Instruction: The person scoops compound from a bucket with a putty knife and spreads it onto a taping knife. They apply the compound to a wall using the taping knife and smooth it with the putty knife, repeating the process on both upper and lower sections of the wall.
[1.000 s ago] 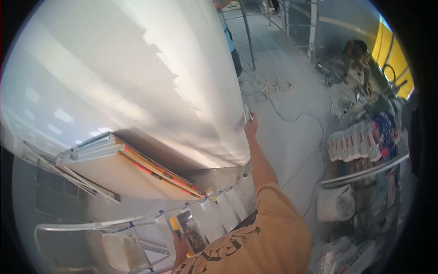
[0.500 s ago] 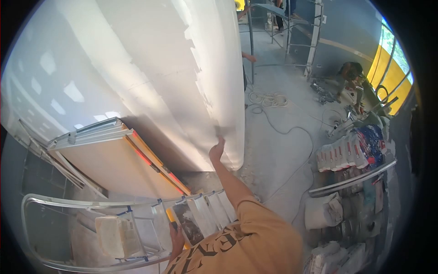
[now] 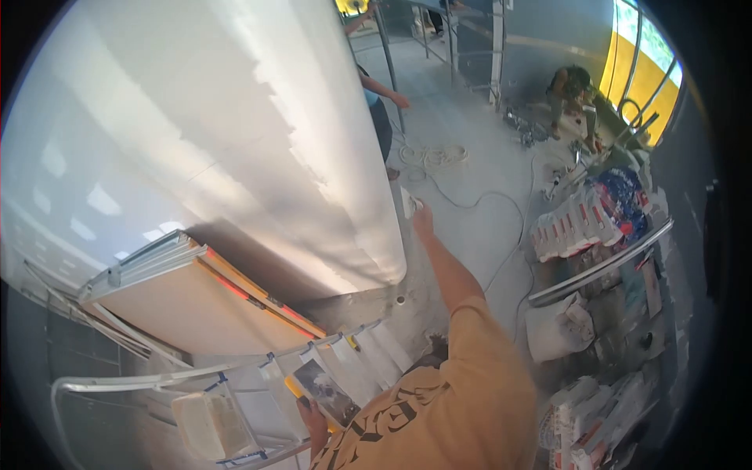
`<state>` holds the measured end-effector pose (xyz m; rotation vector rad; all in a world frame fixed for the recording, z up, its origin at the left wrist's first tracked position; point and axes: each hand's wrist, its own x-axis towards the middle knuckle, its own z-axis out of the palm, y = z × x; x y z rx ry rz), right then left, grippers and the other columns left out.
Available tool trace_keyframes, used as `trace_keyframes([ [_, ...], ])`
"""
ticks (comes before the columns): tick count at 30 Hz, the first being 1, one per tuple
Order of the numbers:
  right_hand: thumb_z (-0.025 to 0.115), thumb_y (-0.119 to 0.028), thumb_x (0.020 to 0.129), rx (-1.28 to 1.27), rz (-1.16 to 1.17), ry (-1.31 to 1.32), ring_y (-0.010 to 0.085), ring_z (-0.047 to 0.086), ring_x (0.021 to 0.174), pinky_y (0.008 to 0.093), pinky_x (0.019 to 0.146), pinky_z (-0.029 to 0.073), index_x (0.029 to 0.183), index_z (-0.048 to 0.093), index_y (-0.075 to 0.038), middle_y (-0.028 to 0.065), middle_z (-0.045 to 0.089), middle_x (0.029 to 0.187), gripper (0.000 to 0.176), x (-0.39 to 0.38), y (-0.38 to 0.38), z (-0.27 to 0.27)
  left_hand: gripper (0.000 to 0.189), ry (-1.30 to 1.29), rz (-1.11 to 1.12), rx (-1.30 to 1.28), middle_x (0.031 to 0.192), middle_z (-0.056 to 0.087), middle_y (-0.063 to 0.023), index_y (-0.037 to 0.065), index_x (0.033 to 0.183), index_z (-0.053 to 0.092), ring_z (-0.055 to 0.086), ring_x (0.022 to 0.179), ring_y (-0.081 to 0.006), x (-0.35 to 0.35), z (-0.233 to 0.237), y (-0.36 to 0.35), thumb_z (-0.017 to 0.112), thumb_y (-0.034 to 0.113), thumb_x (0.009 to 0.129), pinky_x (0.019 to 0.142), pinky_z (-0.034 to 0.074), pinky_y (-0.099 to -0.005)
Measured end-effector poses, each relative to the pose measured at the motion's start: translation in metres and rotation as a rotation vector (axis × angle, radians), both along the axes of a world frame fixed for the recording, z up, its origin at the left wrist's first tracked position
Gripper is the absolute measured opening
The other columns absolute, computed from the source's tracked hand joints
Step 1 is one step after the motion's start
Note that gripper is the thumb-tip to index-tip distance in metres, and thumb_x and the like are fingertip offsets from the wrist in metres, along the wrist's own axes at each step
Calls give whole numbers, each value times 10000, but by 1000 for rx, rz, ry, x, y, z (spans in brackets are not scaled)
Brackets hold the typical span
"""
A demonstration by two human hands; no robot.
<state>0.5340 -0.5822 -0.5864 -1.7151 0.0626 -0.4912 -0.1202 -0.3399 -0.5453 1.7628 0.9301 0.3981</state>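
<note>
My right hand [image 3: 423, 219] is stretched forward, closed on a putty knife with a pale blade [image 3: 408, 202], just off the right edge of the wall [image 3: 313, 149]. Broad, ragged bands of plaster run down that wall. Low in front of my body, my left hand [image 3: 315, 421] grips a wide metal plate [image 3: 324, 387] by its yellow-edged side. Grey smears cover the plate. A metal stepladder [image 3: 270, 368] lies beneath it in view, its steps partly hidden by the plate and my shirt.
Boards [image 3: 196, 301] lean on the wall at left. A whitish bucket [image 3: 207, 425] is by the ladder. Bags [image 3: 576, 227] and a metal rail [image 3: 603, 262] line the right. A cable [image 3: 489, 194] crosses the floor. One person [image 3: 570, 94] crouches; another [image 3: 380, 102] stands behind the wall.
My right hand has swung away from the wall face to beyond its edge, with the knife. The view has turned right, showing more of the person behind the wall. My left hand still holds the plate.
</note>
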Motion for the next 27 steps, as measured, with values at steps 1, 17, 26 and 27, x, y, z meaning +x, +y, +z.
trace_keyframes([
  [1, 441, 56, 806, 62, 94, 36, 343, 686, 1030, 401, 882, 512, 1269, 657, -52, 221, 721, 1063, 522, 12, 0, 0, 505, 13, 59, -42, 1226, 547, -190, -46, 1460, 352, 543, 1093, -287, -2, -1, -4, 523, 100, 1008, 973, 427, -385],
  [17, 411, 216, 729, 171, 99, -28, 357, 532, 1304, 427, 1123, 398, 1351, 579, -57, 176, 589, 1371, 699, -78, 87, 42, 445, 157, 174, -87, 1211, 564, -147, -16, 1413, 400, 540, 1089, -239, 118, 66, -79, 525, 216, 1054, 946, 438, -364],
  [26, 407, 212, 749, 223, 186, -82, 371, 533, 1293, 430, 1121, 394, 1400, 542, -38, 201, 597, 1354, 711, 2, 54, 54, 419, 124, 150, 13, 1163, 565, -114, 3, 1404, 407, 550, 1046, -207, 121, 59, -87, 527, 185, 1046, 905, 460, -351],
  [27, 414, 206, 748, 165, 130, -72, 376, 532, 1291, 433, 1120, 395, 1406, 537, -40, 205, 596, 1352, 713, -9, 68, 59, 419, 115, 153, 13, 1163, 565, -114, 3, 1404, 407, 550, 1046, -207, 121, 59, -88, 527, 185, 1046, 905, 460, -351],
])
